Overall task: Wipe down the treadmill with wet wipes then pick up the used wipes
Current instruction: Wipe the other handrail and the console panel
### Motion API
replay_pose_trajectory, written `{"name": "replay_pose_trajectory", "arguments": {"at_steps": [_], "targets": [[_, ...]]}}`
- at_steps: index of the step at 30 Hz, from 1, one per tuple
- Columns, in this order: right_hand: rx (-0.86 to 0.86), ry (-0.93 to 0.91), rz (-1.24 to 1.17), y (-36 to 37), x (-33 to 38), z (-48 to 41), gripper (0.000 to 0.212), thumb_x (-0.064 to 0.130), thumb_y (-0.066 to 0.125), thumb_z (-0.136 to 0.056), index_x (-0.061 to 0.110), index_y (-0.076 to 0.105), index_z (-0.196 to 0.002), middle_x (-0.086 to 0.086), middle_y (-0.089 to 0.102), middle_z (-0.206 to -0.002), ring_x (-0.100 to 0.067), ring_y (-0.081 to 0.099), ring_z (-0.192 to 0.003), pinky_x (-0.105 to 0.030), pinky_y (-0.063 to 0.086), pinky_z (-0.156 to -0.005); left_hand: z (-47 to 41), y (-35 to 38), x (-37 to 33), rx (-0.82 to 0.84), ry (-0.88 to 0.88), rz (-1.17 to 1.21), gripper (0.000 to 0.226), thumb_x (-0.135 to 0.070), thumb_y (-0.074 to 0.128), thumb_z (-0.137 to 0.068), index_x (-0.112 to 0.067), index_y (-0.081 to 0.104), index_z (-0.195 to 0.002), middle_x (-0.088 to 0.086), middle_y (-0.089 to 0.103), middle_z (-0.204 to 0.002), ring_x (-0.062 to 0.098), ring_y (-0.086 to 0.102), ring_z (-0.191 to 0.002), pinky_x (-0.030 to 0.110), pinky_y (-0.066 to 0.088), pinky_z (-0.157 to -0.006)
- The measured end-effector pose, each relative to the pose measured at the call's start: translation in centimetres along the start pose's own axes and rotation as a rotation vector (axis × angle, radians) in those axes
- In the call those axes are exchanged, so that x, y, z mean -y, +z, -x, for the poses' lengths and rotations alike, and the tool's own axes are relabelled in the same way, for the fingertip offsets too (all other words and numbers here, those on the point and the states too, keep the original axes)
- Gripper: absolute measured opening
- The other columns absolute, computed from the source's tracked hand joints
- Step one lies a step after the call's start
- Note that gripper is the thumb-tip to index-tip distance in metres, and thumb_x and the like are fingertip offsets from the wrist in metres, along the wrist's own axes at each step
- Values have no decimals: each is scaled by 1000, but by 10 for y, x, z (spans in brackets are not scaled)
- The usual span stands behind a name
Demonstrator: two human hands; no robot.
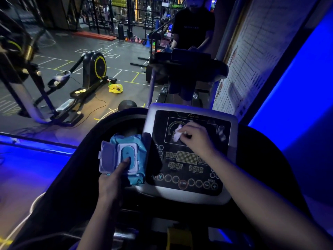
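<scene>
Treadmill console (pixel 191 170), lower centre of the frame, dark-faced with a silver surround, unlit number windows and a row of round buttons including START and SPEED along its near edge. We see both forearms enter from the bottom edge. At lower left of centre the left hand (pixel 110 179) holds a teal wet wipe pack (pixel 137 150) that lies in the recess just beside the console's left edge; the thumb (pixel 126 162) presses on the oval opening, while the other fingers are hidden under the pack. The pack's clear flip lid (pixel 106 156) stands open, swung to the left. Higher up, the right hand (pixel 194 136) has its fingers curled, pinching a crumpled white wipe (pixel 178 133) against the dial-shaped display in the upper part of the console. At the console's upper right lies a pale crumpled shape (pixel 221 132); we cannot tell whether it is another wipe or a reflection. Beyond the console, a dark ball (pixel 127 105) rests on the floor at mid-frame, with a yellow bag (pixel 116 88) farther back and an elliptical trainer (pixel 93 69) with a yellow-rimmed wheel at centre left. At upper centre a second treadmill (pixel 189 67) faces us, and another person (pixel 192 33) in dark clothing stands on it. A gridded wall chart (pixel 252 60) fills the upper right, next to a blue-lit surface.
</scene>
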State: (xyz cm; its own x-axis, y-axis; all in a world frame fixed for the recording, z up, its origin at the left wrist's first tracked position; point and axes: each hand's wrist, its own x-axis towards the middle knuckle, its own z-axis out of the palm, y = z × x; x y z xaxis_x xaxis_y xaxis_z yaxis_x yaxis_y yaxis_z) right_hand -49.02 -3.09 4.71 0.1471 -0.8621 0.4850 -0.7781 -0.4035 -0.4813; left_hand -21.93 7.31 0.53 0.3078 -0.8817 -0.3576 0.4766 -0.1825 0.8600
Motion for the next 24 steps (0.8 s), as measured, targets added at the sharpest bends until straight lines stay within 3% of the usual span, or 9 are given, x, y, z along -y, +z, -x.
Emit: {"name": "replay_pose_trajectory", "arguments": {"at_steps": [4,7,10,12,14,17,19,24], "targets": [[21,-96,10,21,13,-13,21,-4,71,-82,7,78,-100,-4,67,-97,-15,62,-87,-22,48,-78,-3,-2,2,13,30,16,34,-16,84,-85,-1,75,-113,20,77,-94,33,72,-74,42,58,-73],[64,-136,146,20,15,-19,16,-2,71,-83,4,76,-96,-9,65,-95,-24,62,-90,-32,52,-77,1,-4,2,12,21,29,33,-16,83,-86,1,74,-112,18,75,-86,30,70,-67,36,57,-63],[183,-175,259,2,11,-7,10,1,73,-81,4,75,-91,-8,63,-94,-25,61,-87,-32,52,-73,4,-7,-2,-16,-3,20,17,-14,80,-89,-2,72,-96,4,65,-59,15,57,-42,24,46,-41],[294,-97,293,-12,5,4,10,5,74,-83,8,74,-93,-4,60,-95,-21,62,-83,-32,53,-69,3,-9,-3,-27,-4,24,14,-13,79,-91,-8,66,-86,-4,55,-48,8,47,-34,19,38,-35],[352,21,297,-23,1,7,10,8,76,-82,12,75,-91,1,58,-91,-19,63,-80,-28,47,-63,1,-11,-3,-33,1,36,16,-14,80,-90,-11,64,-84,-6,52,-45,7,43,-32,18,35,-34],[160,159,145,-29,5,-14,9,9,79,-79,13,75,-86,2,63,-88,-14,62,-78,-20,42,-60,0,-15,-3,-41,7,33,17,-16,81,-88,-13,65,-84,-7,52,-47,7,43,-34,19,35,-35],[63,130,108,-20,15,-29,11,4,75,-82,10,76,-92,0,64,-93,-15,62,-80,-19,46,-64,2,-16,-5,-43,19,29,17,-16,81,-88,-13,65,-85,-6,53,-48,7,44,-34,20,36,-35],[123,-22,174,19,29,-15,17,-3,68,-85,6,75,-97,-6,62,-101,-24,64,-85,-34,54,-72,3,-18,-9,-51,24,52,20,-17,83,-86,-7,72,-99,3,61,-60,13,52,-42,23,42,-41]]}}
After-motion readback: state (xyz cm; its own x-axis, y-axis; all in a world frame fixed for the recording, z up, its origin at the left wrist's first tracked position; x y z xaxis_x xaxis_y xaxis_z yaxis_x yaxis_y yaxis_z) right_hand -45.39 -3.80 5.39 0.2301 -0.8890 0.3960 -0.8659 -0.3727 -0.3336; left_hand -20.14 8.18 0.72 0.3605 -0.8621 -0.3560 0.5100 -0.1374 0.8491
